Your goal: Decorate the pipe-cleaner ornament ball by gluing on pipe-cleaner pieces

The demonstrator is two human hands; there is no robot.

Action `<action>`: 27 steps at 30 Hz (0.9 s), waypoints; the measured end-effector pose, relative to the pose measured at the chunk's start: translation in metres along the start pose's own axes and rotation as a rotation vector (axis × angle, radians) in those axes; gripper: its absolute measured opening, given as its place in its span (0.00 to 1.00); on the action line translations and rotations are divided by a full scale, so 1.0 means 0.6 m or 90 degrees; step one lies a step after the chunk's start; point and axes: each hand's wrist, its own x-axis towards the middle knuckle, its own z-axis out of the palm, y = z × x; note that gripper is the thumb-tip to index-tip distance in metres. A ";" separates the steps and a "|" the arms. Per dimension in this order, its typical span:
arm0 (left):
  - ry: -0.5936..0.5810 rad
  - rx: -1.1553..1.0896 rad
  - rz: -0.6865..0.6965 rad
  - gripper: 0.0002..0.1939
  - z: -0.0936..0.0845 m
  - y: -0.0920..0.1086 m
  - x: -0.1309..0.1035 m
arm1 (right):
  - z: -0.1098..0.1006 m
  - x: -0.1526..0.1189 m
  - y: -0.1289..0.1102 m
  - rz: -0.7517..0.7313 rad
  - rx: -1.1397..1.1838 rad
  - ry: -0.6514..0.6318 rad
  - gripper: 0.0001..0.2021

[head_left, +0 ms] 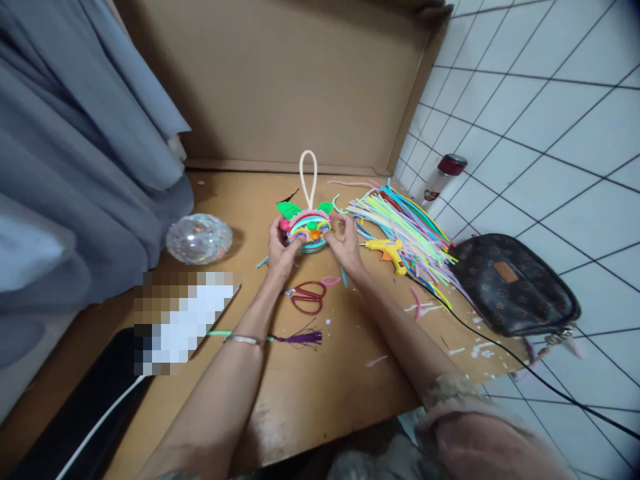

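Note:
A colourful round craft ornament [313,221] is held between both hands above the table. It has green leaf shapes at its top sides, bright curved strips on its front and a white loop [309,179] standing up from it. My left hand [283,245] grips its left side, with the thumb on the front. On the right edge, my right hand [345,241] is closed with the thumb pressed to the front. Below the ornament lie red-handled scissors [309,298] and a pink loop [330,281]. A purple tassel [303,339] rests nearer me, beside my left forearm.
Right of my hands lie a yellow glue gun [390,253] with a black cord and a pile of pipe cleaners [400,223]. A dark bag [515,283] and a bottle [443,179] are farther right. At left are a clear ball [199,238] and a grey curtain [85,133].

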 end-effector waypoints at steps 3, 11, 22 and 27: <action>0.004 0.000 -0.005 0.43 0.000 0.000 0.001 | -0.063 -0.014 -0.008 0.015 -0.263 0.012 0.22; 0.017 0.014 -0.022 0.41 -0.001 -0.005 0.005 | -0.176 -0.059 0.016 0.209 -0.711 0.016 0.27; 0.003 0.023 -0.022 0.41 0.000 0.007 -0.001 | -0.187 -0.046 0.019 0.260 -0.632 0.084 0.25; -0.006 0.035 -0.013 0.41 0.000 0.005 0.000 | -0.192 -0.036 0.016 0.259 -0.469 0.176 0.22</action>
